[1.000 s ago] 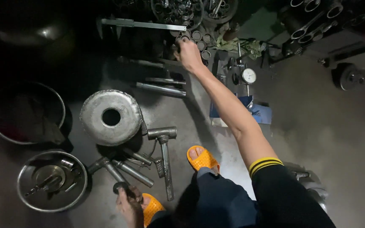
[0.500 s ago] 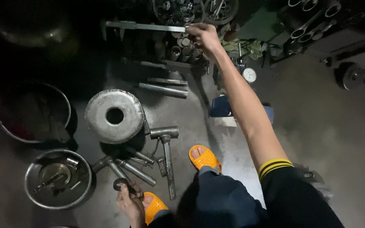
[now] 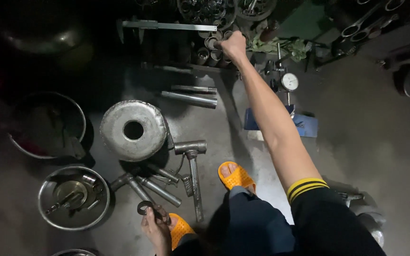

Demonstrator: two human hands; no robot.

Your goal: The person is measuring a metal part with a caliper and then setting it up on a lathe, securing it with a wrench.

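On the grey concrete floor (image 3: pixel 357 142) at twelve o'clock, the right hand (image 3: pixel 233 45) has travelled further out than a second ago and now closes narrowly among short steel sleeves (image 3: pixel 209 52); whether it grips one, I cannot tell. Down at six o'clock the left hand (image 3: pixel 156 227) stays by the orange sandal (image 3: pixel 181 230), pinching a small dark metal ring (image 3: pixel 146 208), which lies flat, hole upward, no long axis.

Black sleeve (image 3: pixel 328 213) w/ yellow cuff stripes, dark trousers (image 3: pixel 257 223), orange slippers (image 3: pixel 236 176)
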